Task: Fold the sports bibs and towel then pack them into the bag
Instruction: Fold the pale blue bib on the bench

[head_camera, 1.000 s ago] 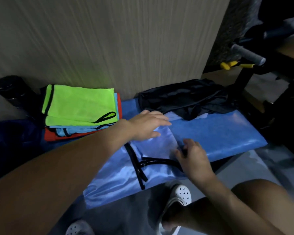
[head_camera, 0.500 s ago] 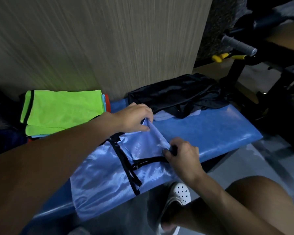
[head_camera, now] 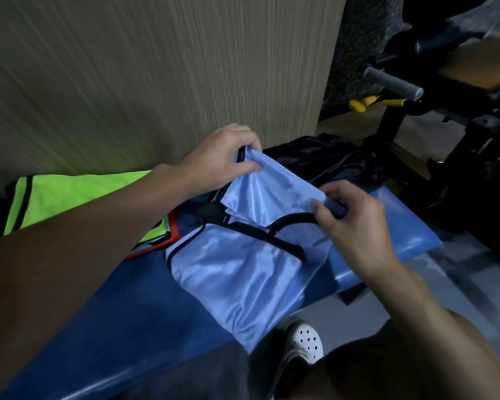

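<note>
Midway through a fold, a person's left hand (head_camera: 220,160) and right hand (head_camera: 355,223) each pinch a top corner of the pale blue bib (head_camera: 243,272), held above the bench (head_camera: 401,226); its glossy lower half overhangs the edge and could slip floorward, skewing the crease.

A blue bench (head_camera: 401,226) sits against a wood-grain wall (head_camera: 156,67), near a grey handle (head_camera: 393,83).

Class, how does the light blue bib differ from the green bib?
The light blue bib is pale and shiny; the green bib is neon. The light blue bib is half lifted, pinched by left hand and right hand; the green bib lies folded on a stack. Both have black trim.
</note>
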Demonstrator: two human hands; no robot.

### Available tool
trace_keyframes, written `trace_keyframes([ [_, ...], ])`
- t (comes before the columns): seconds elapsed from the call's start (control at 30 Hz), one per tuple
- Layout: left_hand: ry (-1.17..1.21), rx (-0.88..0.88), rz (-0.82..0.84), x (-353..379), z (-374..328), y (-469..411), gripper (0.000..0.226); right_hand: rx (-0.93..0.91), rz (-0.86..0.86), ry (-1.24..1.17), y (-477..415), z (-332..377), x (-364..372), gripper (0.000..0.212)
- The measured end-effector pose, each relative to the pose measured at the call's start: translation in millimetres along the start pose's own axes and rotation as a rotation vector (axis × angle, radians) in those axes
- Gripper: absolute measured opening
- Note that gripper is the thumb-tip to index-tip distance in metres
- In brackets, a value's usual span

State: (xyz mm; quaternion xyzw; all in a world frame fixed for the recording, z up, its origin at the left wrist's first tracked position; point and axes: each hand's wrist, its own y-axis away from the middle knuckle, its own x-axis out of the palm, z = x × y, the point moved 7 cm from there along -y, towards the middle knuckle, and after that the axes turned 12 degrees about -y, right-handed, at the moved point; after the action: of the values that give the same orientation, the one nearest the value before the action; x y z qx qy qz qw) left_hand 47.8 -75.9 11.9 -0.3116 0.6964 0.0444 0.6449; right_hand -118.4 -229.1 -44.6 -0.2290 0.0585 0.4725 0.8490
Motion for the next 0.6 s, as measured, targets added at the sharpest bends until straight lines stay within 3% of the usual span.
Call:
trace_keyframes([
  [0.2,-0.054,0.157,0.018,-7,-2,68,0.008,-0.207,0.265,0.322,61,37,37,0.011],
  [0.33,-0.157,0.132,0.137,4,12,124,0.026,-0.277,0.513,0.386,104,37,85,0.013],
  [0.43,-0.29,0.141,0.234,13,15,154,0.036,-0.231,0.694,0.369,125,31,107,0.014],
  [0.6,-0.381,0.119,0.3,27,13,179,0.057,-0.299,0.462,0.513,124,26,100,0.038],
])
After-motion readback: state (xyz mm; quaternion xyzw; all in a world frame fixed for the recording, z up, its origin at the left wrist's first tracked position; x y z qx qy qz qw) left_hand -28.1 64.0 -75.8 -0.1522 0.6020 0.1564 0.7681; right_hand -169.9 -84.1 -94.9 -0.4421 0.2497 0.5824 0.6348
